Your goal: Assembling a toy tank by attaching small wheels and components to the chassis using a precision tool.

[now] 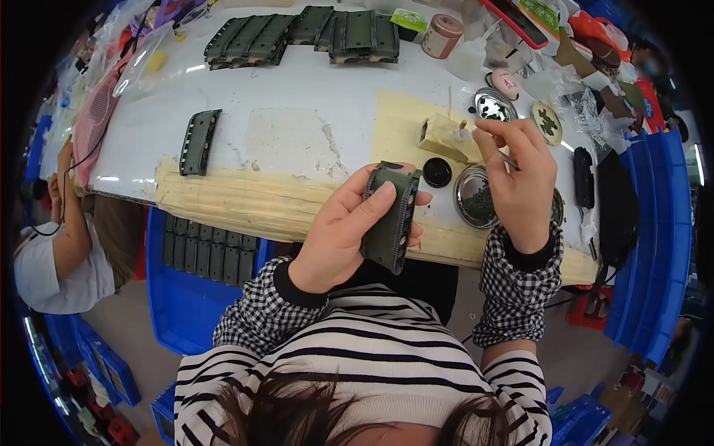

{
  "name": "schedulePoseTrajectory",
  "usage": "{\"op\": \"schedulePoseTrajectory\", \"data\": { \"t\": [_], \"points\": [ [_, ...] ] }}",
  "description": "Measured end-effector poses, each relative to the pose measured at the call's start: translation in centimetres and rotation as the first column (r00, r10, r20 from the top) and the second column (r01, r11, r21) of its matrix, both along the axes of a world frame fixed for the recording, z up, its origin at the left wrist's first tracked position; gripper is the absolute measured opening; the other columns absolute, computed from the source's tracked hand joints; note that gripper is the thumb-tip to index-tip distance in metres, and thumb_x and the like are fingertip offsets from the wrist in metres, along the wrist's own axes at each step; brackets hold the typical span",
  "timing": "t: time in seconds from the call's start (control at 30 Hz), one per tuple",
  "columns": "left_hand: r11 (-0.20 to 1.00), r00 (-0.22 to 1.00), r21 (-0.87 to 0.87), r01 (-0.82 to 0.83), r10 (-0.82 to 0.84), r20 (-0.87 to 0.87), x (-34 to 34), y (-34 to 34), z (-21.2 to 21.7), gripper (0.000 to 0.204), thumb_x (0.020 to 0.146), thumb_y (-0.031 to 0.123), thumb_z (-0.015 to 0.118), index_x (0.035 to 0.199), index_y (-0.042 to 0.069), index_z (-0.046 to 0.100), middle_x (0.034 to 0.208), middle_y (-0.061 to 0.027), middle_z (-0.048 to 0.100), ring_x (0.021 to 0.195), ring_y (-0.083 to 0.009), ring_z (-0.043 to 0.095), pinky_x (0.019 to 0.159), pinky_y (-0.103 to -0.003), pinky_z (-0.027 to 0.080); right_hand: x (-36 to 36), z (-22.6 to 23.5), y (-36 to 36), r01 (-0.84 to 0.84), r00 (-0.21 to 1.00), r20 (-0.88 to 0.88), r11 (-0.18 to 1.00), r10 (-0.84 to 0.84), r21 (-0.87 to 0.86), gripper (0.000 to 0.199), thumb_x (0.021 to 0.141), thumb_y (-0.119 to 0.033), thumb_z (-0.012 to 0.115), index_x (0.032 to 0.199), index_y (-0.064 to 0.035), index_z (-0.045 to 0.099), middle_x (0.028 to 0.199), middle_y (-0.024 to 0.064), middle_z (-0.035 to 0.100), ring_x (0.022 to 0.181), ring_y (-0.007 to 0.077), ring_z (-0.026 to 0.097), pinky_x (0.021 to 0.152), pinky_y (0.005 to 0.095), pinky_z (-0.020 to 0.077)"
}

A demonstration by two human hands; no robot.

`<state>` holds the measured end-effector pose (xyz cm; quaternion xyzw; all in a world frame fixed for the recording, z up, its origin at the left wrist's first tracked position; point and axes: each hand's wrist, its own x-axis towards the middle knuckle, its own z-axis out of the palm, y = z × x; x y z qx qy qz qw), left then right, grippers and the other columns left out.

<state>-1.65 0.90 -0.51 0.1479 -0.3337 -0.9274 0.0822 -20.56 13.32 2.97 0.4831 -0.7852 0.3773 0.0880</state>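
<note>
A person's left hand [338,230] is curled around a dark green track piece [390,215], thumb pressed flat across its face and the other fingers wrapped behind it, only their tips showing at its right side. The piece stands nearly upright, tilted slightly, held above the near edge of the worktop [297,82], over a strip of yellowish tape [245,197] that runs along that edge.

The right hand [520,182] is raised just to the right of the piece, apart from it. Its fingers are pinched together on a thin brush [509,158] — only a short bit of the handle shows below the fingertips, and the tip cannot be made out. The fingertips sit near a small pale block [445,137] on the worktop.

Between the two hands lies a black round cap [436,172]. Beside the right hand is a round metal dish [476,197] holding dark paint, partly hidden by the wrist. A second metal dish [494,105] lies farther back, toward the far right corner.

One more green track piece [199,141] lies alone near the left edge, and a row of them [305,36] lines the far edge. Below the near edge, a blue bin [186,297] holds more dark pieces — its lower part is covered by the checked sleeve. The right side of the worktop is crowded with bags and small items too bent by the lens to tell apart. Another person's arm [67,223] shows at the left.
</note>
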Motion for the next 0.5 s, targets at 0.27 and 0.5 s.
{"op": "schedulePoseTrajectory", "data": {
  "t": [0.27, 0.5],
  "points": [
    [0.972, 0.998, 0.225, 0.061, -0.059, -0.018, -0.3, -0.2, -0.8, 0.045, 0.103, 0.030, 0.040, 0.137, 0.001, 0.039, 0.094, -0.0071, 0.061, 0.074, -0.0151, 0.060, 0.063, -0.028, 0.054, 0.1, -0.3, -1.1, -0.028, 1.000, 0.006, 0.999, 0.028, -0.038, 0.012, 0.085, 0.001, 0.065, 0.097, 0.0007, 0.068, 0.083, 0.0058, 0.057, 0.071, 0.0128, 0.057, 0.061, 0.0241, 0.0446],
    [0.919, 0.983, 0.363, 0.155, -0.108, -0.147, -0.3, 0.0, -1.6, 0.045, 0.103, 0.031, 0.041, 0.136, 0.001, 0.041, 0.091, -0.0073, 0.063, 0.072, -0.0148, 0.062, 0.063, -0.028, 0.053, 5.2, 1.5, 0.0, -0.004, 0.805, 0.518, 0.876, 0.288, -0.482, 0.009, 0.093, -0.002, 0.060, 0.099, 0.0047, 0.061, 0.089, 0.0037, 0.059, 0.076, 0.0076, 0.061, 0.068, 0.0187, 0.0465]
  ]
}}
